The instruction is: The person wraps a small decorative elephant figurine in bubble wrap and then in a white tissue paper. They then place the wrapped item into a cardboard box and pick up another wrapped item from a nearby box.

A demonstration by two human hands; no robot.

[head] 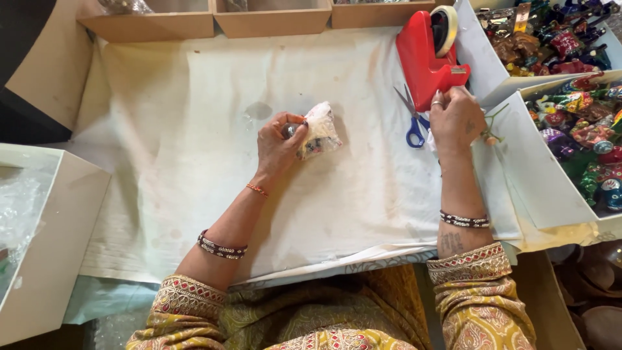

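From the head camera, the left hand (277, 144) is closed around a small plastic-wrapped bundle (319, 131) lying mid-sheet on the white cloth (194, 129), wrap already on. The right hand (455, 118) reaches the red tape dispenser (427, 55) beside the blue-handled scissors (413, 120), fingers curled at its blade edge. Sealing looks unfinished, and painted figurines (576, 129) fill the boxes nearby.

Under your hands: matt white cloth (194, 129), creased and faintly stained. Your left hand (277, 144) grips a bundle (319, 131) in crinkled, glossy clear plastic. By your right hand (455, 118): tape dispenser (424, 61) in smooth glossy red plastic; scissors (412, 120) with metal blades and blue plastic handles. Figurines (576, 123): glossy painted finish. Trays (272, 16): matt brown wood or board.
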